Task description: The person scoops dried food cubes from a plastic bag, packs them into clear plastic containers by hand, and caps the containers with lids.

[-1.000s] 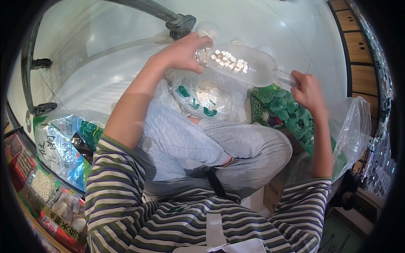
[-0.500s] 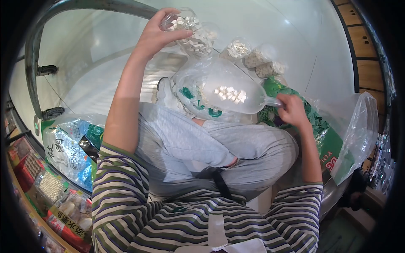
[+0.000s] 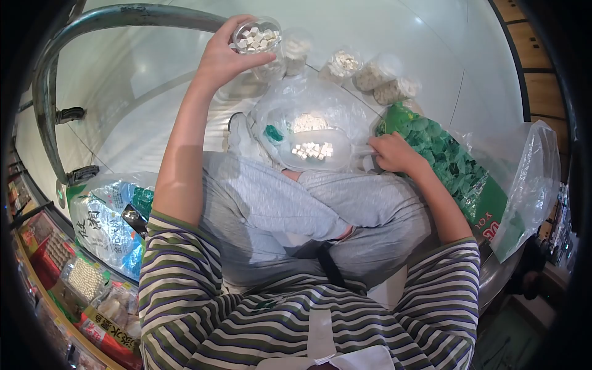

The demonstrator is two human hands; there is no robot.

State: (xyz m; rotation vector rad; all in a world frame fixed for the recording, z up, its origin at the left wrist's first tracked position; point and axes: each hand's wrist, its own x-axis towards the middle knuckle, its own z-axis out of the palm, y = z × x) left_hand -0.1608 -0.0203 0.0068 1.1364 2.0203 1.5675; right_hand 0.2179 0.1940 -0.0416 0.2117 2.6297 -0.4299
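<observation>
My left hand (image 3: 229, 54) is wrapped round a clear jar (image 3: 258, 38) filled with white cubes, at the top of the view. My right hand (image 3: 388, 152) grips the handle of a clear plastic scoop (image 3: 333, 158). Some white cubes lie in the scoop. It is low over an open clear plastic bag (image 3: 350, 117), where more white pieces show behind the scoop's edge. The bag stands in front of my crossed legs.
Several more jars of white pieces, one of them here (image 3: 342, 65), stand on the floor beyond the bag. A green printed bag (image 3: 444, 157) lies at the right. A metal frame (image 3: 123, 13) and packaged goods (image 3: 86, 277) are at the left.
My left hand has carried the jar up and left, and the jar is now upright. My right hand has brought the scoop down and left, from beside the jar to the bag.
</observation>
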